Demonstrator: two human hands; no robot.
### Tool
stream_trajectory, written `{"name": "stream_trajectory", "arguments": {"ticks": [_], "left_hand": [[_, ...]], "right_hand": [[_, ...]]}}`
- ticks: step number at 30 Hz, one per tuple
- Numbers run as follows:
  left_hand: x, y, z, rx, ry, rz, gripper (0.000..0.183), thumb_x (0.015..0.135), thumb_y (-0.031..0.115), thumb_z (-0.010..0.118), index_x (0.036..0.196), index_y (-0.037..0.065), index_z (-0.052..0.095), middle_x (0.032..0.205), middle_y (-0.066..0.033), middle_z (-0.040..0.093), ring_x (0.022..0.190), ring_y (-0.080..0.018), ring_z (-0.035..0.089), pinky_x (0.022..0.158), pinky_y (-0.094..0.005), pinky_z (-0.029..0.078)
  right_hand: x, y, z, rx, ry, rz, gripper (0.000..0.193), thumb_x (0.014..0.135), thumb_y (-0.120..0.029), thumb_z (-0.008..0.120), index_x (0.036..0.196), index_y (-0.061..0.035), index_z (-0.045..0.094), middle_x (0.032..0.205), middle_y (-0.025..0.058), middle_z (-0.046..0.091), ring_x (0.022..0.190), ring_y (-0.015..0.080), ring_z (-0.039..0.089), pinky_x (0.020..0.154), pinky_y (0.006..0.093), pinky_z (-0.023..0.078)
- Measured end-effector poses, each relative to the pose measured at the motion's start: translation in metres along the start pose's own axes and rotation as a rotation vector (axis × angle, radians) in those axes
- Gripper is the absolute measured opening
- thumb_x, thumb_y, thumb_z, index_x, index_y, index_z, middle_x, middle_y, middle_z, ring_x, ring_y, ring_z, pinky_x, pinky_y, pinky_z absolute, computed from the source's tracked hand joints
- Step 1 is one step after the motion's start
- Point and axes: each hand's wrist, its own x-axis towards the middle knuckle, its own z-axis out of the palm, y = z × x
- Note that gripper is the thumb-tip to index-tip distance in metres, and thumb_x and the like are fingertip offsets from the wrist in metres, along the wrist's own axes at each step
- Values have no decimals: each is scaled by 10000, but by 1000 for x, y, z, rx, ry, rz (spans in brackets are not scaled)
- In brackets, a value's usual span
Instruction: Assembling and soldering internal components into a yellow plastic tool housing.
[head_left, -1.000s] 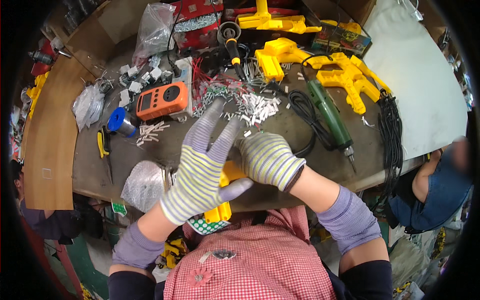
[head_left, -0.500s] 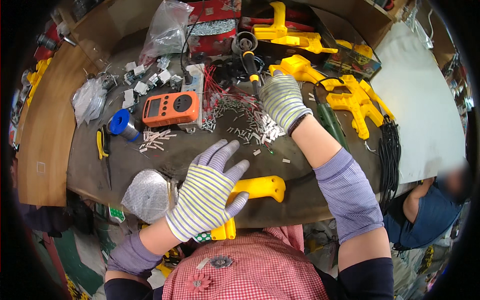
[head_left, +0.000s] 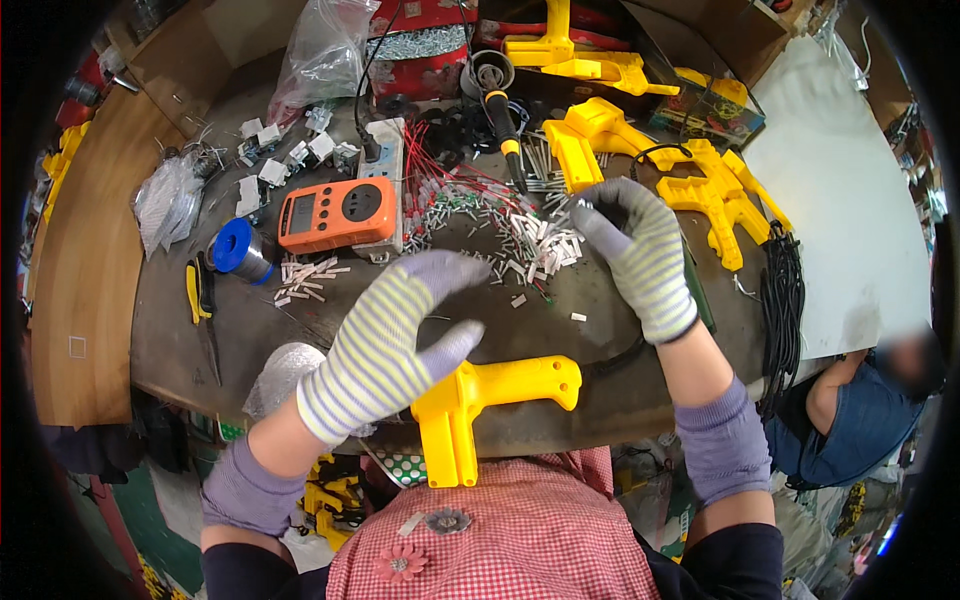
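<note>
Both my hands wear striped gloves. My left hand (head_left: 385,340) hovers over the near table edge, fingers stretched and thumb apart, holding nothing. Just below it lies a yellow plastic tool housing (head_left: 500,385), its handle pointing right and its wider end over the edge by my apron. My right hand (head_left: 640,260) is raised right of a pile of small white sleeve-like pieces (head_left: 550,250). Its thumb and forefinger are pinched together; a small shiny bit shows at the tips, too small to name. Beyond it lie more yellow housings (head_left: 715,200).
An orange multimeter (head_left: 340,215), a blue solder spool (head_left: 240,250) and yellow-handled pliers (head_left: 203,305) lie to the left. A soldering iron (head_left: 500,120) rests in its holder at the back. Black cables (head_left: 780,310) hang at the right; a person (head_left: 850,430) sits beyond.
My right hand has drawn back toward me and right from beside the soldering iron, fingers now pinched. My left hand has shifted slightly left, uncovering more of the near yellow housing.
</note>
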Motion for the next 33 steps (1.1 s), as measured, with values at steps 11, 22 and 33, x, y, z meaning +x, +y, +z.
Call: {"name": "stream_trajectory", "arguments": {"ticks": [11,22,33], "left_hand": [[34,17,-14,-547,-265,-488,102,771,54,757,860,6,748,819,-22,723,756,-90,647,726,-250,515],[22,-11,0,-269,-395,38,343,805,134,703,1136,42,713,860,-74,660,820,-215,645,771,-329,511],[20,-21,15,-105,-458,239,262,811,135,696,1062,69,657,964,-108,641,891,-328,607,851,-426,489]], "right_hand": [[-100,-49,29,119,46,141,157,865,-53,725,1005,-15,666,846,50,698,767,101,678,677,271,542],[-148,-32,47,-619,-205,-239,82,855,-153,706,884,-82,677,822,90,666,663,285,671,590,388,552],[-125,-26,52,-725,-390,-664,175,747,-157,640,896,-64,649,902,59,615,787,234,659,649,361,566]]}}
